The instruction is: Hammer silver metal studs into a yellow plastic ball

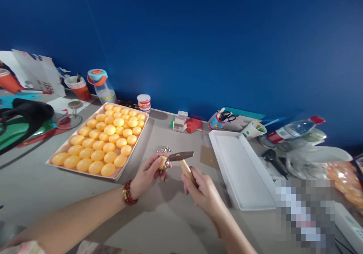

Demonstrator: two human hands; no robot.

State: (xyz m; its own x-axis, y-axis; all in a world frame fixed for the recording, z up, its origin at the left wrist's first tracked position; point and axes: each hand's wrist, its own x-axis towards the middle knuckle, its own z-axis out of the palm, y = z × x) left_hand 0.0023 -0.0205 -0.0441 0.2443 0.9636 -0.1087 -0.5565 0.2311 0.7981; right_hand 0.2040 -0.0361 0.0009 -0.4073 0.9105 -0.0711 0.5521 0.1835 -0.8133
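My left hand [146,172] pinches a small yellow ball [162,163] whose right side is covered with shiny silver pieces. In my right hand [202,191] is a hammer [185,167], gripped by its light wooden handle. The dark metal head points left, its tip close to the ball's upper right; whether they touch I cannot tell. Just beyond my left hand lies a little heap of silver pieces [164,149], too small to name surely. Left of it stands a shallow box [118,176] filled with rows of orange balls [109,148].
A white tray [241,167] lies on the right. Behind are a small white box [180,121], red paper [194,125], a pen cup with scissors [217,121] and a lidded tub [144,102]. A plastic bottle [295,129] lies far right; a jug [102,87] stands back left.
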